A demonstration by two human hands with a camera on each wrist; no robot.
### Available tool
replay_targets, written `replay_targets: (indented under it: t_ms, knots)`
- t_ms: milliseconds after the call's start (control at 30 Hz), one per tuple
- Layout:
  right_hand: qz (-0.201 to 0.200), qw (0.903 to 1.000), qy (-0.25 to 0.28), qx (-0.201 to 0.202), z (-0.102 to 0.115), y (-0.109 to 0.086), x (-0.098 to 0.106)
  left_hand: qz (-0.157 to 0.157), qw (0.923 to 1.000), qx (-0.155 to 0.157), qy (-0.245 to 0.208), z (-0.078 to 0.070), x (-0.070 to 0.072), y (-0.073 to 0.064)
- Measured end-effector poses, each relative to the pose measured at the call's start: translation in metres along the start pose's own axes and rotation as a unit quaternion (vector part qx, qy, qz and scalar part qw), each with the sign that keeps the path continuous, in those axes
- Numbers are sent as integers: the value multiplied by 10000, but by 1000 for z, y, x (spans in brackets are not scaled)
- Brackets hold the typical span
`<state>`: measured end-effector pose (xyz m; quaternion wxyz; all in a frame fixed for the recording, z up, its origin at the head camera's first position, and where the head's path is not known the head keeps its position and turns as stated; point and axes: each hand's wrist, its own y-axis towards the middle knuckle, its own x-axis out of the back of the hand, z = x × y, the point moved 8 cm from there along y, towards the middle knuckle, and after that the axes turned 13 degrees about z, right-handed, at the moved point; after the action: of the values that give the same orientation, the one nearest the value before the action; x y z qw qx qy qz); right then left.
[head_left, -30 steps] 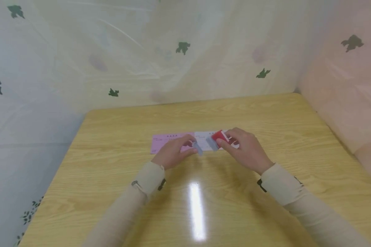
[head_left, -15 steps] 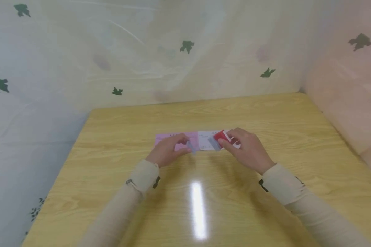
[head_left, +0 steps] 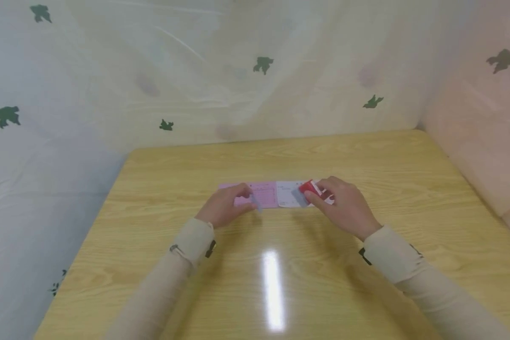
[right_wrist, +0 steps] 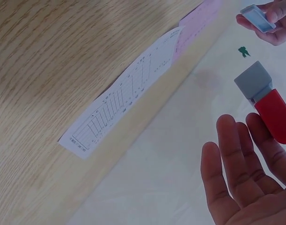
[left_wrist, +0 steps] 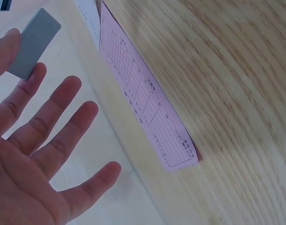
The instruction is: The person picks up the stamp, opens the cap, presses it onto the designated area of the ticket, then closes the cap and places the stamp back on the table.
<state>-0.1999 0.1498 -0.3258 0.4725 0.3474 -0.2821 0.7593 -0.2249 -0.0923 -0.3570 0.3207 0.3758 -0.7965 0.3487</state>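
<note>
In the head view my left hand is over the pink printed form, pinching a small grey cap between thumb and index finger. Its other fingers are spread, as the left wrist view shows. My right hand holds a stamp with a red handle and a grey block end, gripped by the red part. The grey end points toward the left hand, over the white printed form. A gap separates cap and stamp.
The two forms lie side by side on the wood-grain table, pink on the left and white on the right. A pale curtain with green bird shapes stands behind the table's far edge. A light reflection crosses the tabletop in front.
My left hand has drawn left with the cap, widening the gap to the stamp. The right hand stays nearly in place with the stamp. The head view has shifted slightly.
</note>
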Motion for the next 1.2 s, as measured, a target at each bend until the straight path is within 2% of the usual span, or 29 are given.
replay_targets:
  t_ms: [400, 733, 933, 1200]
  knots:
    - [73, 9998, -86, -177, -6, 1, -2, -14, 9996, 265, -78, 18, 9, 0]
    - [23, 9998, -152, -98, -4, 2, -3, -124, 9965, 802, -209, 37, 19, -7]
    - [-24, 9998, -191, -47, -5, 2, -3, -176, 9953, 939, -170, 47, 23, -11]
    - [12, 9996, -231, -152, -12, 3, -3, -177, 9911, 1315, -145, 65, 25, -12]
